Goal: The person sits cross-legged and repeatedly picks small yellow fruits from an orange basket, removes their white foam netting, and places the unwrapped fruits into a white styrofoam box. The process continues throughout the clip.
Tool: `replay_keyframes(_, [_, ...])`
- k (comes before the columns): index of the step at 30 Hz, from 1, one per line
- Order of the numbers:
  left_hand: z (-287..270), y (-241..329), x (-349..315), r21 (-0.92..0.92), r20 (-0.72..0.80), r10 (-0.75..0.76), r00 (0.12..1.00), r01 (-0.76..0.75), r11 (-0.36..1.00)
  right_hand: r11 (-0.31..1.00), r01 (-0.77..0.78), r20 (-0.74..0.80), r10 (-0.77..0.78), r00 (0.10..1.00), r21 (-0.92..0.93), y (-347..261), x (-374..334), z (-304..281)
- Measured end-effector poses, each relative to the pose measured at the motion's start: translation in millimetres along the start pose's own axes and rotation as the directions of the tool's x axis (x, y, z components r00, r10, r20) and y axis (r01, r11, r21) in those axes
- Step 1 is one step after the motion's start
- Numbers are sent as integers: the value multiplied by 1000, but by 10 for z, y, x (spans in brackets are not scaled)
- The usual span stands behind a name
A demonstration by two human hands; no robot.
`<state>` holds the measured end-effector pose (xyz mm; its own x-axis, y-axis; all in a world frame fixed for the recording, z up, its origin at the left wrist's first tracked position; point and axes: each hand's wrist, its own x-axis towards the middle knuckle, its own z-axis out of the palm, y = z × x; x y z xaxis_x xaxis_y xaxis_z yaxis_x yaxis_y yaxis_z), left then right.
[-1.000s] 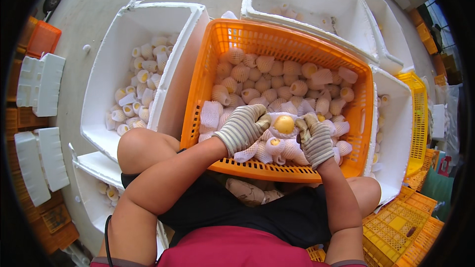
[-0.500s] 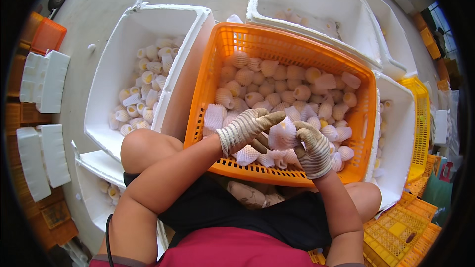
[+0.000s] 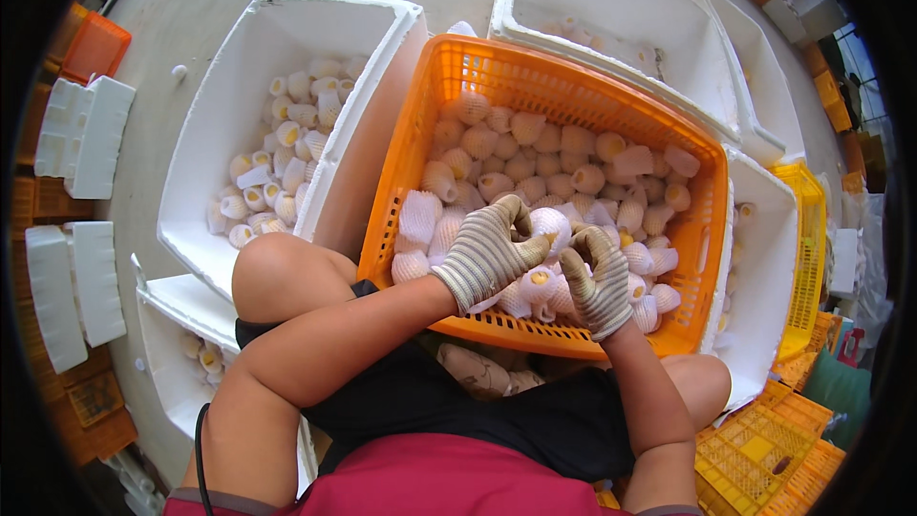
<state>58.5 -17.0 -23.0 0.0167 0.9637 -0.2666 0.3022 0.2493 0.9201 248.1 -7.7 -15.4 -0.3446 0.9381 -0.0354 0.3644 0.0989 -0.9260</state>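
Observation:
Both my hands wear pale striped work gloves with tan fingertips and are raised over the near part of an orange plastic crate (image 3: pixel 564 54). Between them is a round, pale fruit in a white foam net (image 3: pixel 550 224). My left hand (image 3: pixel 489 253) has its thumb and forefinger curled against the fruit's left side. My right hand (image 3: pixel 599 282) has its fingers bent around the right side. Below the hands, yellowish fruit (image 3: pixel 540 279) shows through an open net end. Many more net-wrapped fruits (image 3: pixel 549 164) fill the crate.
A white foam box (image 3: pixel 358 124) with wrapped fruit stands left of the crate, and another (image 3: pixel 181 377) is lower left. More foam boxes (image 3: pixel 611 10) stand behind and at the right (image 3: pixel 764 277). Yellow crates (image 3: pixel 755 454) lie lower right. My knees flank the orange crate.
The wrapped fruit has turned between my hands and sits slightly farther from me. My left fingers, stretched out over it before, are now curled at its side. The view has shifted slightly.

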Motion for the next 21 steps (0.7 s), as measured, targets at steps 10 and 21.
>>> replay_keyframes(10, [12,-131,82,-90,131,-69,989,81,993,992,-122,-113,124,986,28,74,33,75])
replay_keyframes(21, [-5,-141,104,-446,328,-189,926,328,833,946,-262,-7,268,963,190,236,23,-83])
